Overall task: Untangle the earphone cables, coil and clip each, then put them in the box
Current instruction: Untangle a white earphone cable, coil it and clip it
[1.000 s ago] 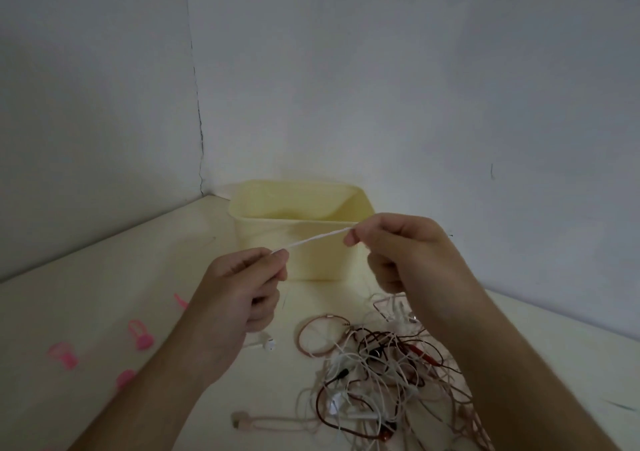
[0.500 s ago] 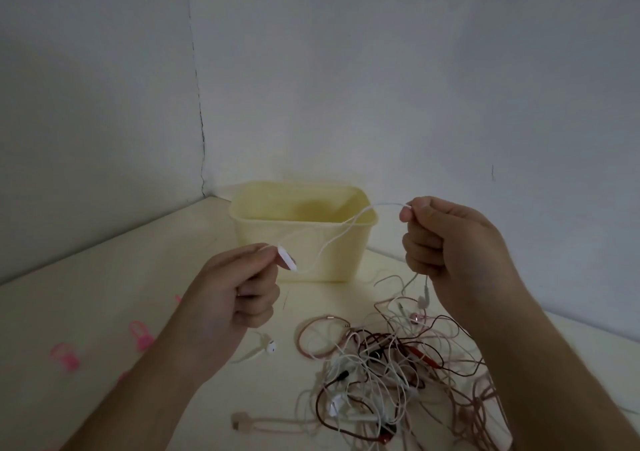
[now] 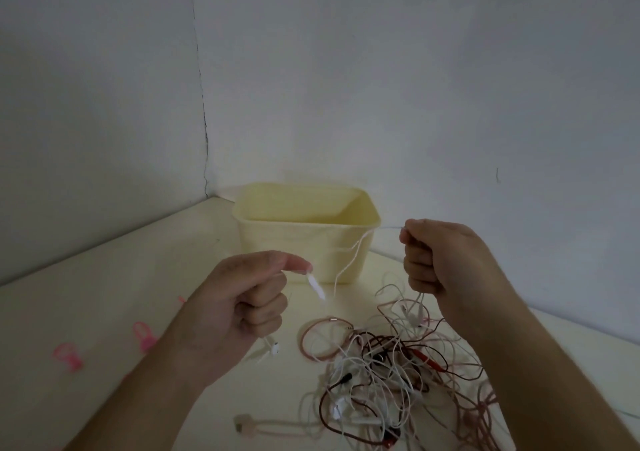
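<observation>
Wider apart now, both hands pinch one thin white earphone cable (image 3: 349, 263) before the pale yellow plastic box (image 3: 304, 242): left hand (image 3: 242, 308) gripping its plug end, right hand (image 3: 446, 260) fisted around it above the tangled cable heap (image 3: 391, 374).

One yellow box (image 3: 304, 242); two hands (image 3: 242, 305); three pink clips (image 3: 67, 357) (a fourth possibly hidden); cable tangle (image 3: 388, 374), strands uncountable.

Cream table (image 3: 104, 294) bears box (image 3: 304, 253), tangled cables (image 3: 391, 374), pink clips (image 3: 69, 357)
</observation>
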